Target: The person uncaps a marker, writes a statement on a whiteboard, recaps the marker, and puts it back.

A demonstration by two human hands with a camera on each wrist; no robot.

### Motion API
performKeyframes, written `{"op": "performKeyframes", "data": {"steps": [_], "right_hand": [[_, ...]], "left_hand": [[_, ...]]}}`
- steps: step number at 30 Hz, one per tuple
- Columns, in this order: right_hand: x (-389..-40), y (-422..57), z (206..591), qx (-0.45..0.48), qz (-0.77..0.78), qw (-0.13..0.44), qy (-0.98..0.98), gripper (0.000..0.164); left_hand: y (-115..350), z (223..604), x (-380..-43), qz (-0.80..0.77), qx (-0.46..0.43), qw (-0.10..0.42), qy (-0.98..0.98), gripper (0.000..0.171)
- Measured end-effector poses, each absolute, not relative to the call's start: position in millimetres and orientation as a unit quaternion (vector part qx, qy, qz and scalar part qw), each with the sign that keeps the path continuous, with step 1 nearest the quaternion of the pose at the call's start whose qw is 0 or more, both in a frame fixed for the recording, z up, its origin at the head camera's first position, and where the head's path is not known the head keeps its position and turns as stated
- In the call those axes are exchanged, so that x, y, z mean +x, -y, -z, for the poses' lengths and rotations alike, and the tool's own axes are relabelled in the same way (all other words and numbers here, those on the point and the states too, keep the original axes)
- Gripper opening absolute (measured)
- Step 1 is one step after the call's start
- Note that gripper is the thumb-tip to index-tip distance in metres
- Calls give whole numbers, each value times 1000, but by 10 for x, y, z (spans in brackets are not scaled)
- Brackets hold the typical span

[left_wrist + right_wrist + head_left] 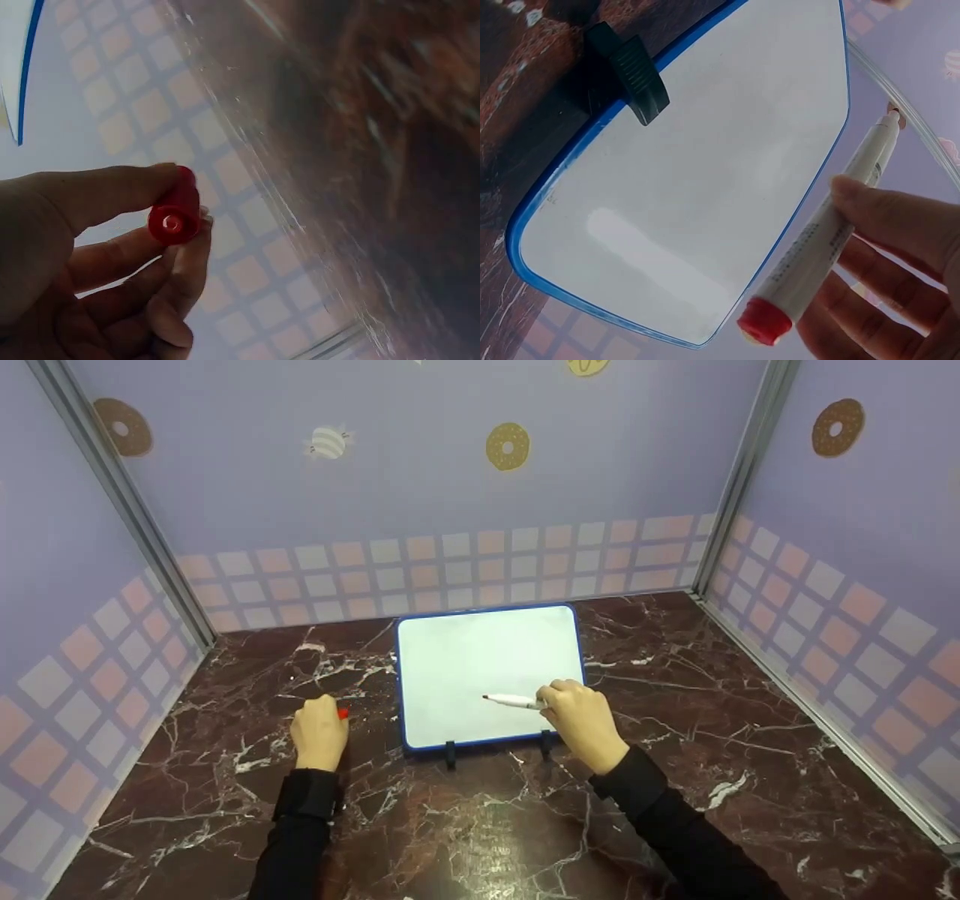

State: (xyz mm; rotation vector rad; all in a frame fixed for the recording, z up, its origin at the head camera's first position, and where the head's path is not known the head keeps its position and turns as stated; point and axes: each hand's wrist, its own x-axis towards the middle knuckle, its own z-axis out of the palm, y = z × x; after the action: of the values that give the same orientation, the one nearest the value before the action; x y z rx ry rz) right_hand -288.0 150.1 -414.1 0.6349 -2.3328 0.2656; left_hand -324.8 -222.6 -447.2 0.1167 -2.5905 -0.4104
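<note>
A whiteboard [465,667] with a blue frame stands tilted on black stand feet [450,754], its face blank. My right hand [583,720] pinches a white marker [514,701] in front of the board's right side. The marker's uncapped reddish tip points left; in the right wrist view its red end [765,321] faces the camera. Left of the board, my left hand [320,733] holds a small red marker cap [176,210] between thumb and fingers. The left wrist view looks into the cap's open end.
Beneath everything lies a dark red marbled tabletop [480,825]. A purple wall [420,495] with pink and white tiles rises behind the board, and similar side walls close in left and right. Grey metal posts [742,472] mark the corners.
</note>
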Motion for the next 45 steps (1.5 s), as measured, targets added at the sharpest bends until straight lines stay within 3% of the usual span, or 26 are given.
{"op": "performKeyframes", "data": {"steps": [15,23,26,29,34,39,45], "right_hand": [[-2891,-1482,4159,247,-104,350,898,15],[-2887,-1484,4164,246,-103,348,899,15],[-2879,-1489,4154,245,-103,346,900,16],[-2875,-1491,4141,245,-104,346,900,17],[-2883,-1483,4146,253,-106,353,894,18],[-2893,-1454,4171,273,-103,368,883,16],[-2863,-1395,4200,294,-84,384,872,17]], "left_hand": [[2318,4499,-3235,152,103,106,977,26],[2276,4467,-3193,148,103,94,979,40],[2220,4368,-3166,139,97,127,977,41],[2128,4212,-3139,123,67,204,969,36],[1837,3980,-3072,103,-87,325,936,28],[1392,3900,-2942,115,-238,350,899,31],[965,4046,-2832,99,-319,363,870,37]]}}
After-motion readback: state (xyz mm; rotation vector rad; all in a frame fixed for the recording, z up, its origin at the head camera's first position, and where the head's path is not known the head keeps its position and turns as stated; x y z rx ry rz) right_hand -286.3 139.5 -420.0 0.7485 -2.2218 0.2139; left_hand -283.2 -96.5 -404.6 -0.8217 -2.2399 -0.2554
